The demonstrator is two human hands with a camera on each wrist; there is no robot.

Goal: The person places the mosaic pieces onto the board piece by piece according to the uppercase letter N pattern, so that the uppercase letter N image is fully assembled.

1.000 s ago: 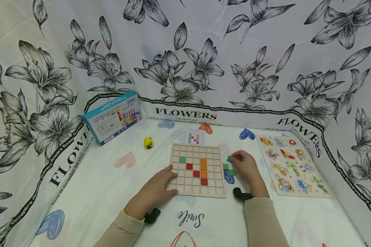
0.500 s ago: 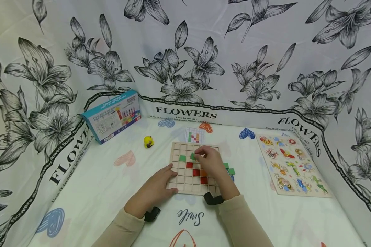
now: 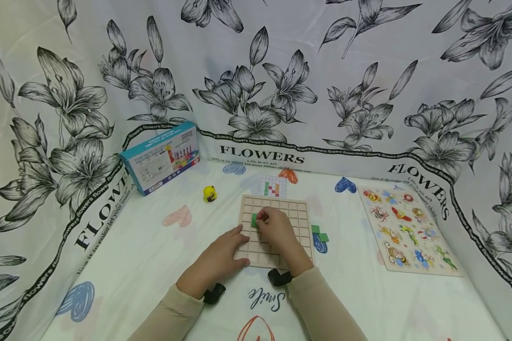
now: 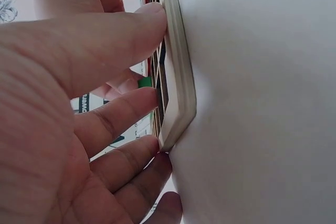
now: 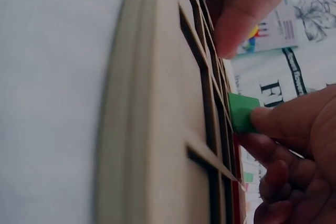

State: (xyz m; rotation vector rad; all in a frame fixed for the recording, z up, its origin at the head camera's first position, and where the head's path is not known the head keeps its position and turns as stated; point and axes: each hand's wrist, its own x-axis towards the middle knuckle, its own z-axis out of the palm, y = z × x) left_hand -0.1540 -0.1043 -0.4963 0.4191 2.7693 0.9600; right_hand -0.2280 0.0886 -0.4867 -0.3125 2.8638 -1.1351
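Note:
My right hand is over the wooden grid board, pinching a green square tile between thumb and finger. The tile stands on edge against the grid in the right wrist view. In the head view, green shows at the fingertips; I cannot tell whether it is the held tile or one lying in the grid. My left hand rests at the board's near left corner, its thumb on the edge and its fingers loosely extended. My right hand hides most coloured tiles in the grid.
Two loose green tiles lie right of the board. A pattern card lies behind it. A yellow toy duck and a blue-topped box stand to the left. An insect puzzle board lies at right.
My right hand picked up a green tile from right of the board and carried it left over the grid. The left hand stays at the board's edge. The head view has shifted slightly.

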